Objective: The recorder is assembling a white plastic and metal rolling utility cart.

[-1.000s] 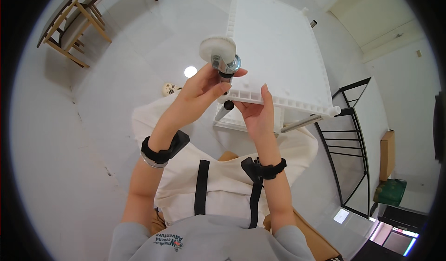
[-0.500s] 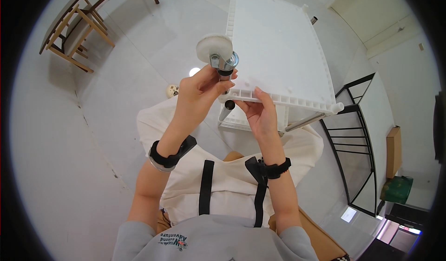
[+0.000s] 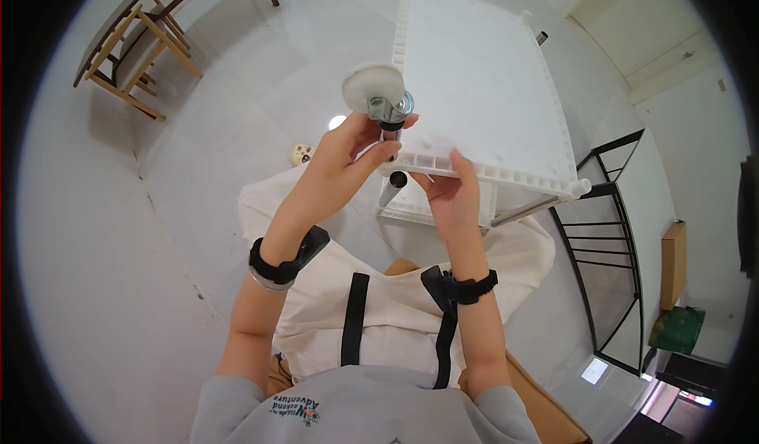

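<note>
- the left hand (image 3: 348, 159) holds a metal tube (image 3: 390, 135) just below a white caster wheel (image 3: 370, 86); its fingers (image 3: 383, 153) are closed around the tube, with the thumb on the near side.
- the caster wheel sits at the top of that tube, above the near left corner of a white panel (image 3: 482, 80); a shiny metal fork (image 3: 387, 110) joins it to a black collar (image 3: 391, 125).
- the right hand (image 3: 455, 203) is at the panel's near edge, to the right of the tube; its fingers are parted, one lying over the ribbed rim and others reaching beneath, and how firmly they grip cannot be told.
- under the same corner, a metal pole (image 3: 388, 193) shows a dark, open end.
- a lower white panel (image 3: 419, 207) is partly visible beneath the upper one.
- each wrist wears a black band, and white trousers (image 3: 316, 306) cover the person's bent legs.
- a small cream round object (image 3: 301, 154) rests on the pale floor (image 3: 229, 104) beyond the left knee.
- a wooden chair (image 3: 142, 56) stands at upper left; a black metal frame (image 3: 598, 224), a cardboard box (image 3: 674, 266) and a green item (image 3: 677, 330) are at right.
</note>
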Tool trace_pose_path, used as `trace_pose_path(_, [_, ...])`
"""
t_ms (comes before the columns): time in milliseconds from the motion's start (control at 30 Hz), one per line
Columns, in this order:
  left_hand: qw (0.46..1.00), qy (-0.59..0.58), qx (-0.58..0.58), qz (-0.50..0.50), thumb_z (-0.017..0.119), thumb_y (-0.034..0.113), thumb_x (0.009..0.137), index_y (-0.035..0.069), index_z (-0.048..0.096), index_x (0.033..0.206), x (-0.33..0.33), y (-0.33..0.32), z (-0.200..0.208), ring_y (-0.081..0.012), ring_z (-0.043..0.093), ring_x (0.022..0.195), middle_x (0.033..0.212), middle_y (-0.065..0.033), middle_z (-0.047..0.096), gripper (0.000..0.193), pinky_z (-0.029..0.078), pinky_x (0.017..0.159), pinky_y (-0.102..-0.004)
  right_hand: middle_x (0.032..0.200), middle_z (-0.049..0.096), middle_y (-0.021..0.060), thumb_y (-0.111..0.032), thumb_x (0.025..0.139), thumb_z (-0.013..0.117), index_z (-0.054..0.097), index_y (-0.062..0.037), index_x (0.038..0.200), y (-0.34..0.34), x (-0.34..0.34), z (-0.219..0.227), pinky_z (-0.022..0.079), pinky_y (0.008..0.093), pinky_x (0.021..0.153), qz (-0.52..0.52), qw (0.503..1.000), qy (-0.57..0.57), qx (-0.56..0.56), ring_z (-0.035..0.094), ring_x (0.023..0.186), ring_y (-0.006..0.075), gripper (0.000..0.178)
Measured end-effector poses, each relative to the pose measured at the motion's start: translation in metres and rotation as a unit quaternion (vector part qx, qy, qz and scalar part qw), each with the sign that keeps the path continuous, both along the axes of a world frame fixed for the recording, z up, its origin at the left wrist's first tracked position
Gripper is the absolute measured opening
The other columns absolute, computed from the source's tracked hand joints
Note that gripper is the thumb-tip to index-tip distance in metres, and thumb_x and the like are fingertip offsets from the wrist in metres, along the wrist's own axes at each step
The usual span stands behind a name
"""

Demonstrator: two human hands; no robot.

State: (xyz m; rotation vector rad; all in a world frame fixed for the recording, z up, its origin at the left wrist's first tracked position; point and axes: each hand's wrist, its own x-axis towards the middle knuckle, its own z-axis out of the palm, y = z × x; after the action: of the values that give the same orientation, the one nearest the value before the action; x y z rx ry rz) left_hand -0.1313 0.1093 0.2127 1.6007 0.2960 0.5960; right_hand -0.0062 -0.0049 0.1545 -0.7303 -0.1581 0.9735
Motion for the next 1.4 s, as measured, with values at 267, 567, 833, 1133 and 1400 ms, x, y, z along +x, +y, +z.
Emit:
trace_pose_path(267, [0.997,0.034,-0.034,-0.055,0.049,-0.002,0.084,-0.003,0.04,0.124,0.0,0.011,0.0,-0.0166,0.05,0.108,0.116,-0.0125,0.054,0.041,0.04,0.091,-0.0307,0.115,0.052,0.0152,-0.022,0.084,0.047,0.043,0.0028,0.115,-0.004,0.007,0.004,0.044,0.0424,0.092,-0.049,0.998,0.045,0.02,0.051,0.107,0.0271,0.04])
trace_pose_path(567, [0.999,0.036,0.014,-0.02,0.057,-0.008,0.077,-0.004,0.051,0.114,-0.001,0.012,-0.004,-0.0149,0.057,0.095,0.099,-0.0091,0.061,0.038,0.047,0.082,-0.0259,0.112,0.053,0.0164,-0.014,0.081,0.047,0.047,0.0054,0.109,-0.006,0.009,-0.008,0.044,0.0424,0.092,-0.052,0.999,0.006,0.006,0.053,0.105,0.0285,0.034])
trace_pose_path(833, [0.989,0.02,0.051,0.136,0.061,-0.006,0.074,-0.006,0.058,0.099,0.005,-0.011,-0.005,-0.0152,0.061,0.087,0.09,-0.0092,0.064,0.025,0.048,0.078,-0.0264,0.112,0.053,0.0164,-0.015,0.081,0.047,0.047,0.0054,0.109,-0.006,0.009,-0.009,0.043,0.0422,0.094,-0.059,0.998,-0.008,0.016,0.052,0.107,0.0277,0.035])
trace_pose_path(1133, [0.994,-0.014,0.032,0.104,0.06,-0.001,0.075,-0.001,0.057,0.083,0.013,-0.003,-0.006,-0.0145,0.061,0.075,0.076,-0.0057,0.062,0.008,0.048,0.069,-0.0275,0.111,0.054,0.0152,-0.015,0.081,0.048,0.048,0.0047,0.109,-0.005,0.008,-0.013,0.044,0.0416,0.093,-0.059,0.998,-0.019,0.008,0.053,0.105,0.0263,0.034])
trace_pose_path(1400, [0.991,0.021,-0.109,-0.074,0.053,0.006,0.078,0.006,0.044,0.063,0.031,0.014,-0.014,-0.0118,0.05,0.048,0.053,-0.004,0.05,0.018,0.041,0.048,-0.0248,0.109,0.055,0.0141,-0.014,0.081,0.048,0.049,0.0037,0.107,-0.004,0.007,-0.015,0.045,0.0412,0.091,-0.084,0.996,-0.012,0.001,0.055,0.102,0.0256,0.032])
